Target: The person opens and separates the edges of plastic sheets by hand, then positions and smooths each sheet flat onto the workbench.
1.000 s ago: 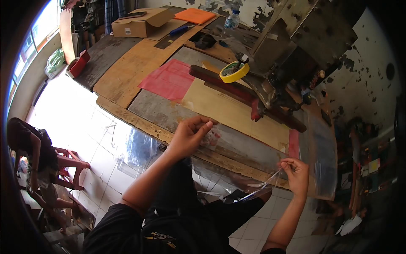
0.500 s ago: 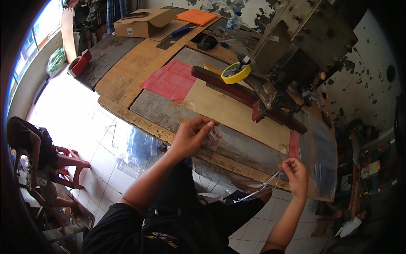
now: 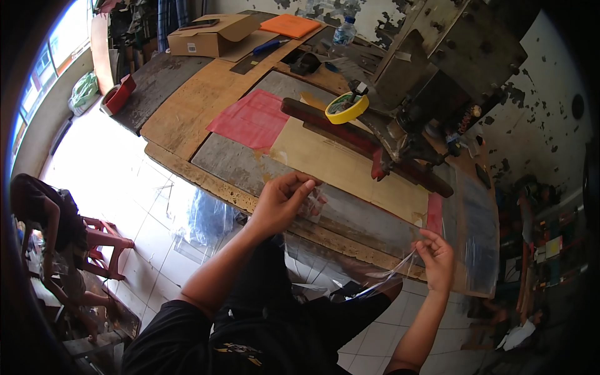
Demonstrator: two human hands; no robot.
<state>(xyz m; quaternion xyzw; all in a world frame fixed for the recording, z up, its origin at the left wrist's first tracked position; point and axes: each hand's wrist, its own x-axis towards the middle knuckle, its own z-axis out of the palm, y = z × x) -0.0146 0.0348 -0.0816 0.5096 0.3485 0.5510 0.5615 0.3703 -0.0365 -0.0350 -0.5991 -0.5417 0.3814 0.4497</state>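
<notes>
My left hand (image 3: 282,199) pinches the edge of a clear plastic sheet (image 3: 369,225) at the front of the worktable. Farther right, my right hand (image 3: 435,255) holds the same sheet's other end between thumb and fingertips, and its loose folds hang below the table edge. Beyond my hands a cream-coloured panel (image 3: 350,169) lies flat, with a pink sheet (image 3: 249,117) at its left end and a smaller pink strip at its right. Above the panel runs a dark press bar (image 3: 331,128), with a yellow tape roll (image 3: 346,108) by it.
The machine body (image 3: 462,56) stands at the back right. A cardboard box (image 3: 212,36), an orange folder (image 3: 290,25) and a water bottle (image 3: 344,32) are at the back. A red tape dispenser (image 3: 119,95) sits far left; a person (image 3: 53,219) is beside a red stool (image 3: 106,244).
The fingers of my right hand have spread a little at the sheet's edge. My left hand keeps almost the same place.
</notes>
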